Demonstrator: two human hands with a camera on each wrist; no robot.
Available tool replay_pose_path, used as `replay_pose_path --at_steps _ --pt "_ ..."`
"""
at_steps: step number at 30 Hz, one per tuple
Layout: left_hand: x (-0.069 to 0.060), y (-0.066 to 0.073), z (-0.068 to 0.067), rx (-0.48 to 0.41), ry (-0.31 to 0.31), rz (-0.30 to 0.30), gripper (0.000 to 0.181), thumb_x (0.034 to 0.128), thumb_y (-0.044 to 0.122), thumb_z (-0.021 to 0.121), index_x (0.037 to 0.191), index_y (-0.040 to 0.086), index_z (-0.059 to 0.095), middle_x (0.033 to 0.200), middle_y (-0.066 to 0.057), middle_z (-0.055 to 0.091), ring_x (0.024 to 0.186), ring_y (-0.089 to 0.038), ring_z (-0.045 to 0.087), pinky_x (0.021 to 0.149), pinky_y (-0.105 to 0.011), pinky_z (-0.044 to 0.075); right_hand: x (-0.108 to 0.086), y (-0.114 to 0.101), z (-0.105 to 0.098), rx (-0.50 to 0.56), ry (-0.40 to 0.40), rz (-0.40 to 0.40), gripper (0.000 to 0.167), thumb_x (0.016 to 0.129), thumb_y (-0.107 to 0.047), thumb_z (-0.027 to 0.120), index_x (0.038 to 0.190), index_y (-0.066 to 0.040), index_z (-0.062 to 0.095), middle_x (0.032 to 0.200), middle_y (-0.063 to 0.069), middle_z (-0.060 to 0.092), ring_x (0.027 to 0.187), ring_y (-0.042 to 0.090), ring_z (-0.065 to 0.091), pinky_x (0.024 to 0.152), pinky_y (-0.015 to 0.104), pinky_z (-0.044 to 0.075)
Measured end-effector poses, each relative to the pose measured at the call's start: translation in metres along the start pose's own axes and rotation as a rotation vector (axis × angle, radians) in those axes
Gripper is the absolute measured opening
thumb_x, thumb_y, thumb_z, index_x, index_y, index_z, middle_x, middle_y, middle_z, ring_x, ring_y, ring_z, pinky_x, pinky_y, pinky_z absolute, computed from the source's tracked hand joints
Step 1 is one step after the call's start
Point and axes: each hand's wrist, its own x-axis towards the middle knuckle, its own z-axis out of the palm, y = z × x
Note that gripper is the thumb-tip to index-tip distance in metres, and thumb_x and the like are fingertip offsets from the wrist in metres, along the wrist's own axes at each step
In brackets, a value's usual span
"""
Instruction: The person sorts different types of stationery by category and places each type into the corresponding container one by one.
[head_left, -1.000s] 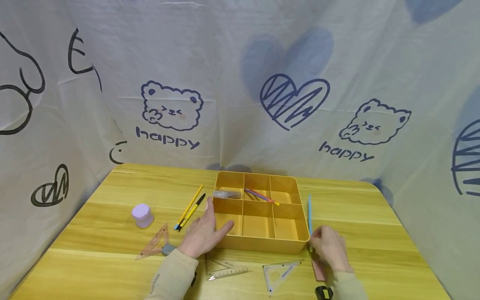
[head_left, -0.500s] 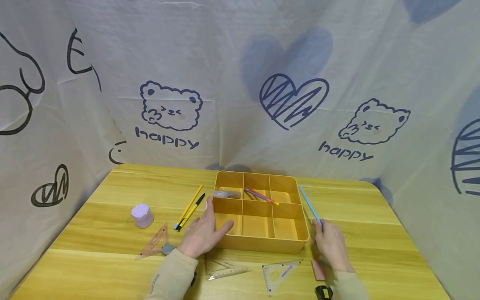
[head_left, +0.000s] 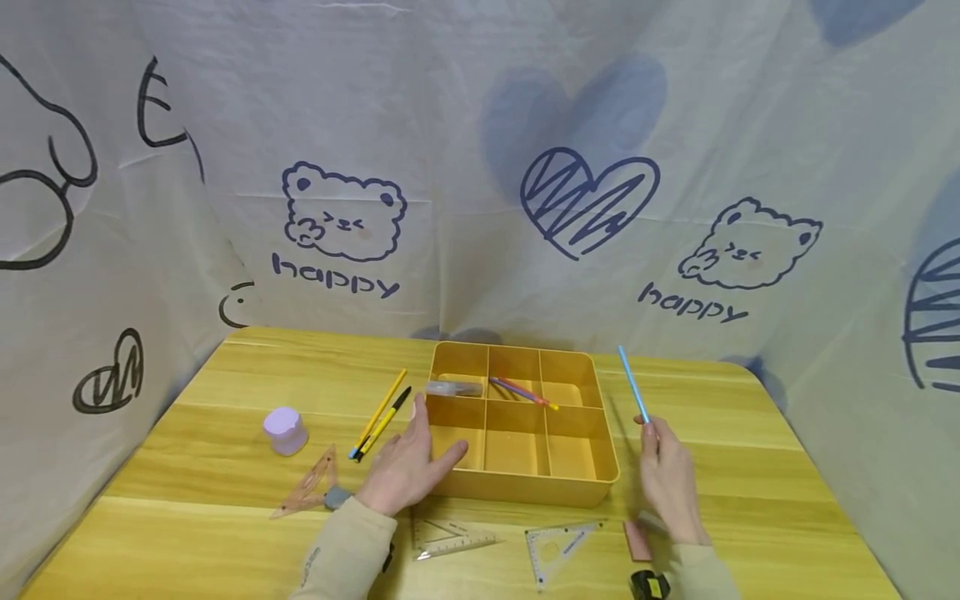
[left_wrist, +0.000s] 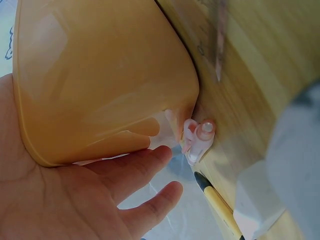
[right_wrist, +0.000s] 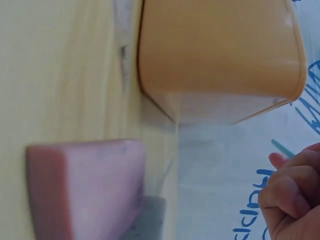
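Observation:
My right hand (head_left: 670,475) pinches a slim light blue pencil (head_left: 632,382) near its lower end. It is raised and tilted, off the right side of the yellow divided box (head_left: 525,489). My left hand (head_left: 405,471) lies against the box's left side with fingers extended, the rim meeting the palm in the left wrist view. Purple and red slim sticks (head_left: 525,393) lean across the back compartments, and a clear, greyish slender item (head_left: 453,389) lies at the back left one. In the right wrist view, the right hand (right_wrist: 292,195) has curled fingers and only a bit of the pencil shows.
A pink eraser block (head_left: 637,542) and a black-and-yellow item (head_left: 648,585) lie at front right. Clear set squares (head_left: 551,554) are before the box. Left of it are an orange set square (head_left: 306,487), a yellow pencil (head_left: 384,408), a yellow-black pen (head_left: 384,423) and a lilac pot (head_left: 285,431).
My right hand has lifted the light blue pencil from beside the box and moved it up, away and slightly right. My left hand has stayed at the box's left side.

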Motion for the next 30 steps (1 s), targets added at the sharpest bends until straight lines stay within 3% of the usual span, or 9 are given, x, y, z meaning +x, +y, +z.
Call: replay_pose_path --at_steps 4,9,14,21,24,30 --pt "0.000 0.000 0.000 -0.001 -0.001 0.006 0.103 0.0986 0.057 0.052 0.159 -0.004 -0.005 0.162 -0.026 0.027 0.129 -0.049 0.054 0.102 -0.061 0.046 0.000 -0.006 -0.004 0.013 0.040 -0.061 0.037 0.109 -0.011 0.035 0.131 0.010 0.056 0.071 0.007 0.049 0.053 0.006 0.032 0.050 0.024 0.031" --pt "0.001 0.000 -0.001 -0.006 0.002 0.005 0.103 0.0986 0.057 0.053 0.159 -0.004 -0.006 0.162 -0.026 0.026 0.131 -0.049 0.053 0.107 -0.061 0.043 0.003 -0.022 -0.008 -0.004 0.097 -0.146 0.031 0.106 -0.005 0.042 0.127 0.008 0.061 0.069 0.008 0.051 0.051 0.005 0.033 0.049 0.023 0.030" --pt "0.001 0.000 -0.002 -0.004 -0.003 0.003 0.103 0.0985 0.057 0.053 0.159 -0.004 -0.005 0.162 -0.025 0.028 0.127 -0.049 0.056 0.087 -0.056 0.052 0.006 -0.042 -0.010 0.006 0.103 -0.202 0.030 0.103 -0.005 0.050 0.125 0.007 0.066 0.062 0.006 0.051 0.047 0.003 0.030 0.046 0.023 0.029" --pt "0.000 -0.001 0.000 -0.005 -0.011 -0.002 0.104 0.0982 0.058 0.053 0.159 -0.002 -0.006 0.162 -0.024 0.028 0.127 -0.051 0.056 0.073 -0.052 0.052 0.017 -0.057 0.005 -0.078 0.226 -0.446 0.014 0.092 0.002 0.065 0.099 0.006 0.076 0.058 0.008 0.062 0.047 -0.001 0.034 0.043 0.019 0.029" --pt "0.001 -0.001 0.001 -0.009 -0.010 0.000 0.104 0.0980 0.058 0.053 0.159 -0.002 -0.006 0.162 -0.024 0.027 0.126 -0.051 0.056 0.067 -0.048 0.052 0.022 -0.063 0.010 -0.113 0.229 -0.503 0.009 0.088 0.002 0.070 0.091 0.004 0.078 0.059 0.009 0.065 0.046 0.002 0.038 0.043 0.019 0.029" --pt "0.000 -0.002 0.001 -0.016 -0.006 0.002 0.104 0.0981 0.058 0.053 0.159 -0.002 -0.006 0.163 -0.024 0.026 0.129 -0.051 0.054 0.086 -0.058 0.053 0.029 -0.077 0.018 -0.095 0.149 -0.490 0.006 0.086 -0.002 0.075 0.088 0.003 0.078 0.066 0.011 0.073 0.046 0.004 0.047 0.043 0.017 0.035"
